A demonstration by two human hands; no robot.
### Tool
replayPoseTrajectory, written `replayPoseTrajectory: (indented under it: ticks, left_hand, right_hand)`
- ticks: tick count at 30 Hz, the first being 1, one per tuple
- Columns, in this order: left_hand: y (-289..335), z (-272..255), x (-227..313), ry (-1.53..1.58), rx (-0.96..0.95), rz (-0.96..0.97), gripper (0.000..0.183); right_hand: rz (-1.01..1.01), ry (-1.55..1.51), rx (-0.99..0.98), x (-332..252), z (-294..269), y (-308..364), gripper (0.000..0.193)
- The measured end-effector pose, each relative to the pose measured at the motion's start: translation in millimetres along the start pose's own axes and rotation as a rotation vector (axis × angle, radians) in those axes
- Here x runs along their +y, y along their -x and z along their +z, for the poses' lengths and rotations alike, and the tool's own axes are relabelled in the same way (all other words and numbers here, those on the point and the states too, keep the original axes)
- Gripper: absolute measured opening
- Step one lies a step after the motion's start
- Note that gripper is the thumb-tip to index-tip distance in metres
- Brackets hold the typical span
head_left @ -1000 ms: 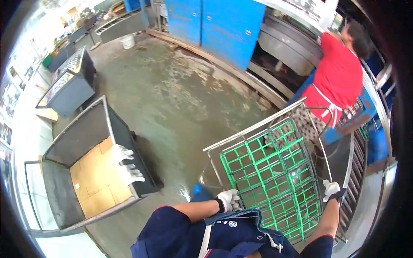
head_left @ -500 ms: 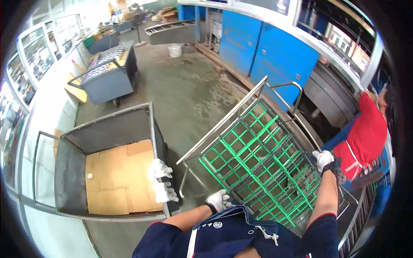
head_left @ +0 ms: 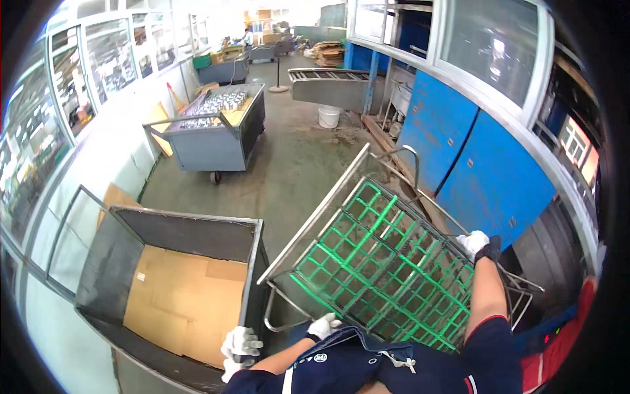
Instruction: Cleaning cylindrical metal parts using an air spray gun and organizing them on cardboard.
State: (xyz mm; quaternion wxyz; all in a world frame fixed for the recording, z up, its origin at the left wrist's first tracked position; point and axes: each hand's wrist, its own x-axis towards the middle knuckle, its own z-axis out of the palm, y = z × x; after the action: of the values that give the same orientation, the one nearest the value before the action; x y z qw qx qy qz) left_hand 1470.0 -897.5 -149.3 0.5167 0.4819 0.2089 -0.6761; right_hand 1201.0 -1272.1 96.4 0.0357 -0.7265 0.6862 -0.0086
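A metal-tube rack (head_left: 314, 215) with a green-coated grid (head_left: 354, 259) for its base stands tilted in the view, right in front of me. My right hand (head_left: 474, 244), in a white glove with a dark cuff, is closed round the rack's right-hand rail. At the near left corner of the grid is my left hand (head_left: 323, 326), also gloved, its fingers curled at the rack's near edge; part of its grip is hidden. White gloves (head_left: 241, 343) lie over the near right rim of a grey metal cart (head_left: 257, 246), close to my left forearm.
Cardboard (head_left: 184, 289) lines the grey cart. Farther off, a second cart (head_left: 207, 148) carries many shiny metal parts. A white bucket (head_left: 329, 117) stands before a grey conveyor (head_left: 328, 88). Blue cabinet doors (head_left: 489, 154) line the right; a person's red sleeve (head_left: 567, 341) shows at lower right.
My view has tilted up, showing more of the far aisle. The grey cart and gloves sit lower in view. The person in red has slipped toward the lower right edge. Both hands stay at the rack.
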Motion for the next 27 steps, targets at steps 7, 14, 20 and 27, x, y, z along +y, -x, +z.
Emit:
replayPoseTrajectory:
  ticks: [7,14,20,27]
  left_hand:
    - [-114,40,138,0.243,-0.153,0.021,0.028]
    - [-112,114,301,0.186,-0.103,0.146,0.019]
    - [-185,149,415,0.255,-0.240,0.133,0.025]
    - [-298,190,544,0.302,-0.195,0.217,0.027]
  right_hand:
    - [-0.096,-0.009,0.084,-145,-16,-151,0.060]
    - [-0.159,-0.067,0.118,-226,-22,-289,0.052]
    - [-0.144,-0.107,0.108,-320,-14,-399,0.054]
    - [-0.259,-0.008,0.102,-443,-14,-556,0.058]
